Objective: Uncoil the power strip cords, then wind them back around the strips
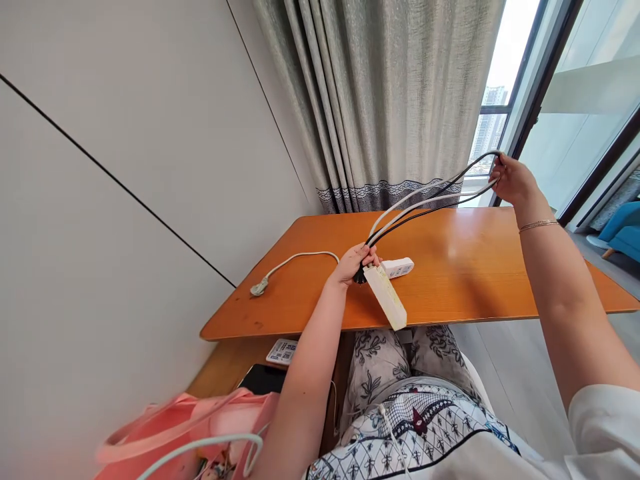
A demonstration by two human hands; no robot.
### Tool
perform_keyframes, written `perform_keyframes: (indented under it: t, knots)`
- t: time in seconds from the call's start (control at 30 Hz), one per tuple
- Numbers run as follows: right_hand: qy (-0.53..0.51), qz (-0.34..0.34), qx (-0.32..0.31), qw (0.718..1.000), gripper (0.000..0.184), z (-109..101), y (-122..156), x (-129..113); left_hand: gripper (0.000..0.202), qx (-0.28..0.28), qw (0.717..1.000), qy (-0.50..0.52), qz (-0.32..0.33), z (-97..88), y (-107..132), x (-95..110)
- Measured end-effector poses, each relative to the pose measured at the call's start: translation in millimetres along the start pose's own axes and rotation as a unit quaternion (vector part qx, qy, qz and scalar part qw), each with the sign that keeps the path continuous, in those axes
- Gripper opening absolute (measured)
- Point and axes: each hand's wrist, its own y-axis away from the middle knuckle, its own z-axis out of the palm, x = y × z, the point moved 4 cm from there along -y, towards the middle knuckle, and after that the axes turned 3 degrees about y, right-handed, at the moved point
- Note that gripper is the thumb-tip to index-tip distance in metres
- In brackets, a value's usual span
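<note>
My left hand is closed around a bundle of black and white cables, over the front part of the table. Just below its fingers hangs a yellowed white power strip, tilted toward the table's front edge. A second, whiter power strip shows just behind it. Up and to the right, my right hand pinches the far, looped end of the cables, which stretch between both hands above the tabletop. A white cord with a plug lies at the table's left.
The orange-brown wooden table meets a pale wall on the left. Grey curtains and a window stand behind it. A pink bag and a black flat object sit below at the left. A blue seat shows far right.
</note>
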Motion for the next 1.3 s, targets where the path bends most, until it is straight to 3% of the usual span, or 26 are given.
perform_keyframes:
  t: [0.17, 0.3, 0.37, 0.43, 0.53, 0.63, 0.77, 0.9, 1.03, 1.13, 1.3]
  knots:
    - [0.109, 0.026, -0.057, 0.992, 0.030, -31.5, 21.2, 55.4, 0.035, 0.075, 0.994, 0.085, 0.013, 7.2, 1.7, 16.1]
    - [0.158, 0.025, -0.049, 0.986, 0.029, -44.4, 52.9, 96.8, 0.033, 0.117, 0.984, 0.132, 0.003, 14.4, 1.3, 23.3]
    - [0.188, -0.011, -0.014, 0.982, 0.035, -48.1, 68.3, 112.7, 0.034, 0.132, 0.980, 0.149, -0.001, 17.1, 0.1, 24.9]
    - [0.251, -0.090, 0.020, 0.964, 0.033, -49.0, 82.1, 121.5, 0.035, 0.142, 0.977, 0.162, 0.000, 19.7, -1.5, 26.4]
    - [0.336, -0.171, 0.021, 0.926, 0.017, -46.8, 97.1, 128.9, 0.037, 0.154, 0.972, 0.177, 0.004, 23.4, -3.1, 29.4]
    - [0.416, -0.181, -0.015, 0.891, 0.017, -47.8, 105.1, 132.9, 0.041, 0.166, 0.969, 0.184, 0.000, 25.8, -3.0, 32.7]
    - [0.553, -0.211, -0.116, 0.797, 0.028, -51.8, 117.6, 136.3, 0.037, 0.177, 0.967, 0.185, -0.008, 25.0, -1.8, 36.0]
    - [0.614, -0.281, -0.232, 0.701, 0.032, -55.6, 136.0, 141.6, 0.037, 0.190, 0.964, 0.187, -0.012, 21.6, -2.9, 37.3]
    - [0.658, -0.334, -0.207, 0.642, 0.030, -60.4, 148.3, 144.2, 0.036, 0.199, 0.963, 0.179, -0.005, 21.3, -4.7, 37.7]
    - [0.667, -0.360, -0.141, 0.637, 0.028, -60.0, 155.3, 140.7, 0.036, 0.205, 0.965, 0.163, 0.017, 24.3, -5.1, 38.5]
    - [0.587, -0.444, -0.105, 0.669, 0.023, -49.8, 172.5, 121.4, 0.035, 0.221, 0.965, 0.138, 0.038, 30.3, -5.6, 38.1]
